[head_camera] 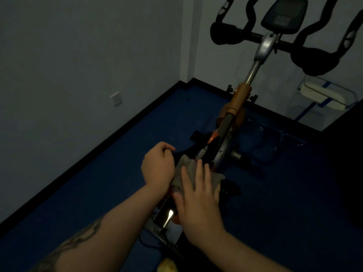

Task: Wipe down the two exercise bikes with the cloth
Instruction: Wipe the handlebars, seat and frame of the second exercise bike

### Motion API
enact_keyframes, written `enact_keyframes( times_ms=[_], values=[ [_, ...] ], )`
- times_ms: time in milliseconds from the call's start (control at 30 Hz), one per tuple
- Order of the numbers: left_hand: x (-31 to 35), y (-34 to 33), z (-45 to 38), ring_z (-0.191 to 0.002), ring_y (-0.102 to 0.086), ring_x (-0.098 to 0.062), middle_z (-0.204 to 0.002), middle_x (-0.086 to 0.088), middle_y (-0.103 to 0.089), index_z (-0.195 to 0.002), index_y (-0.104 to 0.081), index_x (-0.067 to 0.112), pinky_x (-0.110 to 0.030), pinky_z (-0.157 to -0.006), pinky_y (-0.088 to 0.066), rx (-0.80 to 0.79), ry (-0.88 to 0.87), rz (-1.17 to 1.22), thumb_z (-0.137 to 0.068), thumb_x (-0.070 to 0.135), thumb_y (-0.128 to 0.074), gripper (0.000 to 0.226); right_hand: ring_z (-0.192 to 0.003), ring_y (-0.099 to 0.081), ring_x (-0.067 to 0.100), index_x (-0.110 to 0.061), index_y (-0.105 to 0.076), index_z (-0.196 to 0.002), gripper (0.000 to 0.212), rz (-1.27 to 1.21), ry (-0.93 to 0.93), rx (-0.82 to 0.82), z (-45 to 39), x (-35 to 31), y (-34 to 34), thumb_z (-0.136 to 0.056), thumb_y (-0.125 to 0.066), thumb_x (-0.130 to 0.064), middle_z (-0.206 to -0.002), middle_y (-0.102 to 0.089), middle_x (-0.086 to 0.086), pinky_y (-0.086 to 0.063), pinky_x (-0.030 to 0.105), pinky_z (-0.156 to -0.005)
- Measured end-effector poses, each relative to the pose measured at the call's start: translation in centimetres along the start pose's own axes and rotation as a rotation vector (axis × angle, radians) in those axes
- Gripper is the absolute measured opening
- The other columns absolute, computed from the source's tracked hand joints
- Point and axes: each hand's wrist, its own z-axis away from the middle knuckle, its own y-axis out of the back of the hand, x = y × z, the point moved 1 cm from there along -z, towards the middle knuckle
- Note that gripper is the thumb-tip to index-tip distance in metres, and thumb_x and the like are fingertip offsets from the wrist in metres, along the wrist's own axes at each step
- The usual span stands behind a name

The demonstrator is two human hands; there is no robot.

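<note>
- Exercise bike (231, 122) sits centre-right of view on blue floor (98, 193); long axis runs diagonally, from frame near bottom centre up and right to the handlebars (318, 57) at top right.
- Front end points away from the person, toward the white wall (78, 55) corner; black handlebars w/ a dark console (284, 15) between them, on a silver stem above an orange post.
- Grey cloth (188, 173) is draped over the bike's frame at mid-lower view, bunched, lying roughly along the frame's line.
- Right hand (198, 195) lies flat on the cloth, fingers straight and spread, pointing up along the frame; palm pressing down.
- Left hand (159, 163) is just beside the cloth's left edge, fingers curled in; looks to be touching the cloth/frame, but can't tell whether it actually grips anything.
- Left forearm has a dark tattoo.
- Clear plastic bin (324, 95) stands by the wall at right, behind the handlebars.
- Room is dim; only one bike in view.
</note>
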Motion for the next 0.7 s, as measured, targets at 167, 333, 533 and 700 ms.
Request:
enact_keyframes(
  times_ms=[167, 333, 533, 700],
  values=[
    [0.0, -0.2, 0.0, -0.08, -0.055, -0.004, -0.081, 0.017, -0.06, -0.083, -0.066, 0.029, -0.029, -0.067, -0.041, -0.012, -0.081, -0.051, -0.09, 0.012, -0.043, 0.029, -0.145, 0.02, 0.028, -0.025, 0.005, -0.154, 0.066, -0.085, -0.205, -0.053, -5.7, 2.5, 1.2, -0.099, -0.017, -0.055, -0.158, 0.023, 0.012, -0.005, 0.063, -0.115],
    [-0.2, -0.5, 0.3, -0.081, -0.056, -0.006, -0.083, 0.017, -0.06, -0.085, -0.066, 0.027, -0.031, -0.068, -0.044, 0.004, -0.158, -0.111, -0.09, 0.011, -0.043, 0.028, -0.141, 0.031, 0.017, -0.034, 0.022, -0.147, 0.065, -0.241, -0.155, 0.063, 0.0, 0.2, 0.1, -0.099, -0.016, -0.053, -0.149, 0.043, -0.002, -0.001, 0.043, -0.12],
    [0.0, -0.8, 0.0, -0.083, -0.053, -0.007, -0.085, 0.016, -0.059, -0.088, -0.065, 0.027, -0.037, -0.074, -0.046, -0.01, -0.177, -0.182, -0.089, 0.014, -0.044, 0.025, -0.126, -0.047, 0.021, -0.024, -0.022, -0.152, 0.059, -0.834, -0.478, 0.137, -5.7, 4.5, -0.5, -0.1, -0.031, -0.051, -0.147, -0.042, 0.005, -0.038, 0.038, -0.106],
    [0.0, -0.7, 0.2, -0.083, -0.053, -0.008, -0.086, 0.014, -0.059, -0.089, -0.065, 0.026, -0.037, -0.072, -0.046, 0.01, -0.191, -0.19, -0.09, 0.015, -0.044, 0.024, -0.132, -0.04, 0.025, -0.024, -0.008, -0.154, 0.066, -0.726, -0.514, 0.087, -1.9, 2.2, -0.2, -0.099, -0.034, -0.05, -0.153, -0.029, 0.004, -0.038, 0.039, -0.106]
  ],
)
